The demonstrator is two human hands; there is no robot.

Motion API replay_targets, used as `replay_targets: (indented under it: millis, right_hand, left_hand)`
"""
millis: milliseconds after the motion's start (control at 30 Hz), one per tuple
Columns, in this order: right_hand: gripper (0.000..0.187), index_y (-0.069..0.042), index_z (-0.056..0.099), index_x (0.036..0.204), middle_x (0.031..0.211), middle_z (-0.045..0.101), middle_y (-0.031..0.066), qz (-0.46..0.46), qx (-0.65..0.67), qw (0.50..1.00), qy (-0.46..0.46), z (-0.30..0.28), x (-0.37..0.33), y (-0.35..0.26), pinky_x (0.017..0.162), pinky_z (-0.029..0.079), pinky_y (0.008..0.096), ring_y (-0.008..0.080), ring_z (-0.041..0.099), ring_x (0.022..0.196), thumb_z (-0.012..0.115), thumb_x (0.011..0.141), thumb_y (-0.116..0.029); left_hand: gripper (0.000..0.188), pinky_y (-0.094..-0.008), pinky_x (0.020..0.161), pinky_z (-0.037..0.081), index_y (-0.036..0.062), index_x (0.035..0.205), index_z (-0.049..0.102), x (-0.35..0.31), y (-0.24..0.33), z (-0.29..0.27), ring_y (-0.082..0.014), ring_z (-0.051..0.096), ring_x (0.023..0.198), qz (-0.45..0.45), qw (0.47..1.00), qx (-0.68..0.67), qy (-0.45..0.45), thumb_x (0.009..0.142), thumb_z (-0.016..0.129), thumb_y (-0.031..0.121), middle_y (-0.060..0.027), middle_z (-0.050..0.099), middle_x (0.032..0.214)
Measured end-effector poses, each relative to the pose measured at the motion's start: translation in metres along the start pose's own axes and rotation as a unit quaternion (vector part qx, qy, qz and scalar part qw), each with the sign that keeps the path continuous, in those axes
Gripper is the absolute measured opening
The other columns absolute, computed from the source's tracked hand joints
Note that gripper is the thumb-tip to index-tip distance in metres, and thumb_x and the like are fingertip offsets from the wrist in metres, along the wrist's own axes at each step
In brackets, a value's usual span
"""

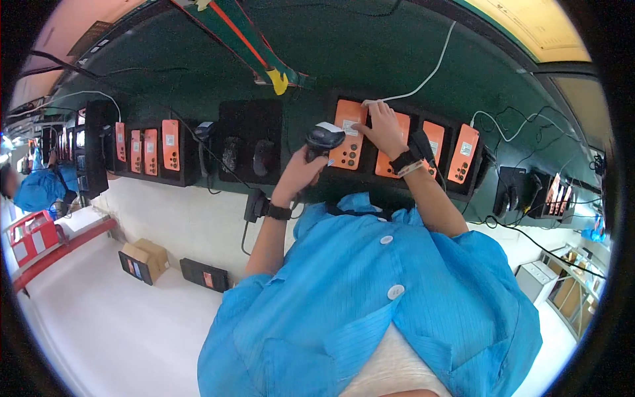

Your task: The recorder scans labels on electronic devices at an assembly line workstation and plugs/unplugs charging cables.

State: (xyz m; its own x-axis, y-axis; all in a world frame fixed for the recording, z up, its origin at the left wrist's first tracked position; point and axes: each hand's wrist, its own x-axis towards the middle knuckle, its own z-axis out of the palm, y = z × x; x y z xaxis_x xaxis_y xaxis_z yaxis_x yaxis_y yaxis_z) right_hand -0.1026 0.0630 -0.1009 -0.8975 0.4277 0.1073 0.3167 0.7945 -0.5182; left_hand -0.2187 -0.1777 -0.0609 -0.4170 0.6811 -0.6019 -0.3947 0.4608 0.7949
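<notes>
My left hand [303, 173] is closed around the grip of a dark handheld barcode scanner [323, 137] with a pale top. The scanner's head is beside the leftmost orange phone [346, 155] in a black tray [455, 190]. Across the tray lies my right hand [385, 132], thumb stretched over that phone and fingers apart from it. Its fingertips are at the end of a white cable [423, 81], by the top of the second orange phone [385, 164], which the hand partly covers. Two more orange phones [462, 153] lie to the right, backs up, with white labels.
Left on the green bench [317, 46] are another tray of orange phones [170, 145] and a black mat [228, 119] with dark devices. Loose cables [516, 122] run at right. A red-and-green beam [245, 40] with a yellow tip hangs above. Another person [43, 188] stands far left.
</notes>
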Motion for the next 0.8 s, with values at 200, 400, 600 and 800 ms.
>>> replay_targets:
  millis: [200, 400, 600, 800]
  right_hand:
    - [0.054, -0.005, 0.054, 0.118, 0.115, 0.057, 0.0126, 0.019, 0.02, 0.999, -0.034, 0.0, 0.0, 0.001, 0.096, 0.043, 0.0447, 0.0344, 0.053, 0.111, 0.079, 0.08, -0.033]
    - [0.052, -0.003, 0.054, 0.116, 0.111, 0.057, 0.0145, -0.038, 0.018, 0.999, 0.014, 0.004, -0.001, 0.005, 0.094, 0.044, 0.0451, 0.0354, 0.053, 0.109, 0.078, 0.081, -0.032]
    - [0.049, 0.0, 0.054, 0.117, 0.112, 0.056, 0.0181, -0.005, 0.012, 1.0, 0.014, 0.004, -0.005, 0.003, 0.094, 0.044, 0.0458, 0.0382, 0.053, 0.108, 0.076, 0.08, -0.023]
    - [0.068, 0.007, 0.04, 0.13, 0.114, 0.058, 0.0299, 0.216, 0.187, 0.958, -0.038, 0.011, -0.027, -0.043, 0.09, 0.05, 0.0513, 0.0463, 0.058, 0.108, 0.076, 0.081, -0.022]
  left_hand:
    - [0.024, -0.0259, 0.045, 0.039, 0.0019, 0.094, 0.055, -0.002, 0.01, 0.016, -0.0091, 0.049, 0.049, 0.001, 1.0, -0.009, -0.015, 0.09, 0.069, 0.021, 0.0002, 0.053, 0.066]
    - [0.023, -0.0279, 0.046, 0.041, 0.0025, 0.088, 0.056, 0.0, 0.023, 0.023, -0.0103, 0.053, 0.053, -0.027, 0.999, 0.005, -0.04, 0.092, 0.065, 0.023, -0.0023, 0.056, 0.069]
    - [0.024, -0.0291, 0.046, 0.042, 0.003, 0.082, 0.057, 0.012, 0.012, 0.018, -0.0109, 0.054, 0.053, -0.024, 0.999, 0.016, -0.045, 0.092, 0.065, 0.024, -0.0028, 0.057, 0.066]
    - [0.068, -0.051, 0.09, 0.051, -0.0041, 0.133, 0.047, 0.056, -0.011, -0.004, -0.0491, 0.061, 0.108, 0.08, 0.957, 0.194, 0.198, 0.09, 0.066, 0.045, -0.0323, 0.066, 0.111]
